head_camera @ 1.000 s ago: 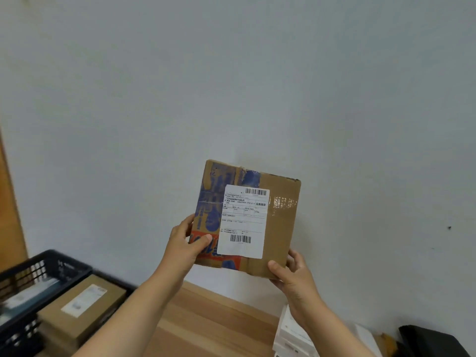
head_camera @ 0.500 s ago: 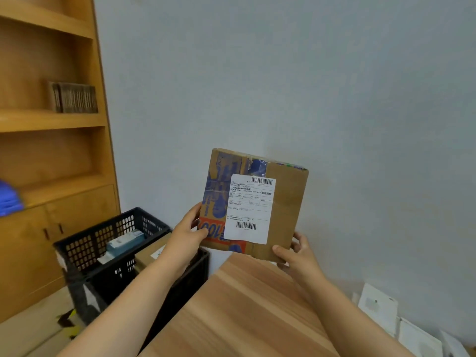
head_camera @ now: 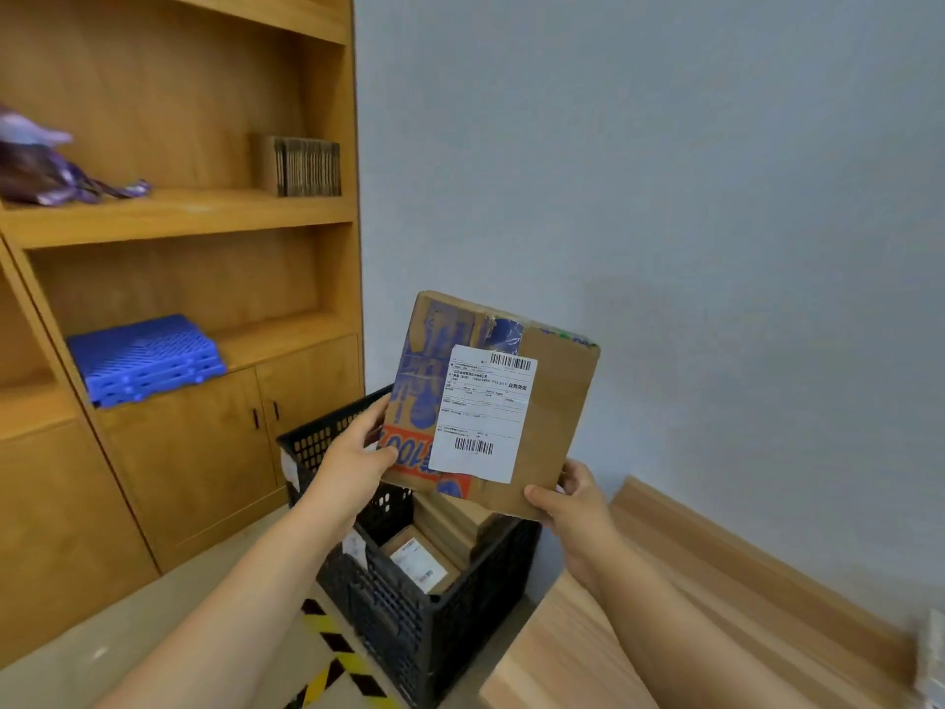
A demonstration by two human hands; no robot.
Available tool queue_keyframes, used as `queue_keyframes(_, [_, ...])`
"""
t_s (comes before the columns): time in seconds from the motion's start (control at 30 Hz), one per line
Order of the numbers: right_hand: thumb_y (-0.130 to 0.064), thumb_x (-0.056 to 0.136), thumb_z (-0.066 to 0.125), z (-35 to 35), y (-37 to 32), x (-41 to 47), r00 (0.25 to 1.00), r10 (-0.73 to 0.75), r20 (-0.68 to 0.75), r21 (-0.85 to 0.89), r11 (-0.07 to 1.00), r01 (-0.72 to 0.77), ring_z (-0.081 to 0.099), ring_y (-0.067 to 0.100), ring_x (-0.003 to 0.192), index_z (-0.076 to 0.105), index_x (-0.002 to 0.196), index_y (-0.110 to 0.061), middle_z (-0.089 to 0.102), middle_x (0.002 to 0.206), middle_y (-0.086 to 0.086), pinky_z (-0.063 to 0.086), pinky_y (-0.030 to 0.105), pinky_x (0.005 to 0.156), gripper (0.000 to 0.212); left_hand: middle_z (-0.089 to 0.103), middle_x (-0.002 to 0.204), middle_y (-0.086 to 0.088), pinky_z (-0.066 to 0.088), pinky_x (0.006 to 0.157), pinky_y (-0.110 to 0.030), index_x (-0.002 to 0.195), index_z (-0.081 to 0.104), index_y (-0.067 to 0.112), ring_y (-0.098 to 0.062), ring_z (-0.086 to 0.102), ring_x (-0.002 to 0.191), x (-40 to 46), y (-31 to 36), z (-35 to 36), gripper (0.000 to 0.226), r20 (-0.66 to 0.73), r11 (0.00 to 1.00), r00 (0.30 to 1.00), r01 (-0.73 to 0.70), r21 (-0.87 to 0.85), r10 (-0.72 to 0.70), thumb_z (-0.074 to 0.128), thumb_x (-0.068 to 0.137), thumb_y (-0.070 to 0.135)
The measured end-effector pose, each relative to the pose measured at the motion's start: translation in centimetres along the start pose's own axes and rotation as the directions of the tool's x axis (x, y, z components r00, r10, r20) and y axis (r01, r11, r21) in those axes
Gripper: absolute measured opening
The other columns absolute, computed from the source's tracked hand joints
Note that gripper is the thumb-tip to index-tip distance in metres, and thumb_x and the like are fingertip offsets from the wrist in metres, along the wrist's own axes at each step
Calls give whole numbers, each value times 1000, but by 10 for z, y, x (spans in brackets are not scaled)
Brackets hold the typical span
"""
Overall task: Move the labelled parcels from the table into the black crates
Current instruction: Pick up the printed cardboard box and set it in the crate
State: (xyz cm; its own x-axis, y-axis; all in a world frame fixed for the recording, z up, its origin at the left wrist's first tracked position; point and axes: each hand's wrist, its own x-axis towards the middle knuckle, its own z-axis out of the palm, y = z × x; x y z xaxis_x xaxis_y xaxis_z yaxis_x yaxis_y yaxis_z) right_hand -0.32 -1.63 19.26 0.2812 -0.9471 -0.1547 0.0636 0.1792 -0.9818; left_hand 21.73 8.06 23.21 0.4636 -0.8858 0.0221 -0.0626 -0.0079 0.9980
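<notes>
Both hands grip a brown parcel (head_camera: pixel 547 401), left hand (head_camera: pixel 353 465) at its lower left edge, right hand (head_camera: pixel 575 496) at its lower right corner, above the crate (head_camera: pixel 434 626); white barcode label, blue-and-orange print, possibly tape.

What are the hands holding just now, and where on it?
Both hold the parcel: left hand on its lower left edge, right hand at its bottom right corner.

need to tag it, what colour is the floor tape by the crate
Yellow and black diagonal stripes on the floor tape, left of the crate; head view.
</notes>
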Motion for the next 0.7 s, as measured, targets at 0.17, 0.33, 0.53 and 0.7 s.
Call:
queue_keyframes(0.17, [7, 86, 60, 63, 8, 12, 997, 69, 44, 25, 997, -70, 63, 17, 98, 43, 125, -16, 64, 109, 0, 53, 34, 84, 49, 54, 128, 7, 46, 74, -16, 142, 39, 31, -5, 54, 108, 17, -9, -61, 58, -41, 1000, 999, -1, 18, 2, 45, 95, -3])
queue_keyframes(0.33, [8, 86, 59, 109, 7, 40, 995, 69, 68, -23, 997, -68, 61, 14, 97, 41, 133, -15, 60, 121, 3, 54, 23, 66, 55, 55, 128, 10, 47, 80, -16, 141, 42, 32, -1, 54, 108, 43, -15, -99, 60, -92, 1000, 996, -18, -16, 16, 45, 94, -5])
queue_keyframes(0.53, [10, 85, 58, 161, 10, 99, 991, 62, 122, -4, 998, -62, 61, 15, 96, 40, 133, -12, 60, 114, 4, 52, 23, 64, 56, 57, 125, 10, 48, 85, -21, 137, 44, 35, -3, 55, 111, 100, -23, -138, 61, -137, 1000, 990, -24, 2, 24, 45, 93, -7])
queue_keyframes(0.7, [12, 85, 57, 208, 18, 172, 989, 68, 131, 23, 997, -71, 61, 20, 99, 41, 131, -12, 61, 106, 0, 52, 32, 78, 54, 55, 130, 7, 49, 85, -23, 138, 44, 34, -10, 52, 119, 176, -34, -167, 63, -175, 999, 984, -14, 30, 19, 45, 92, -8])
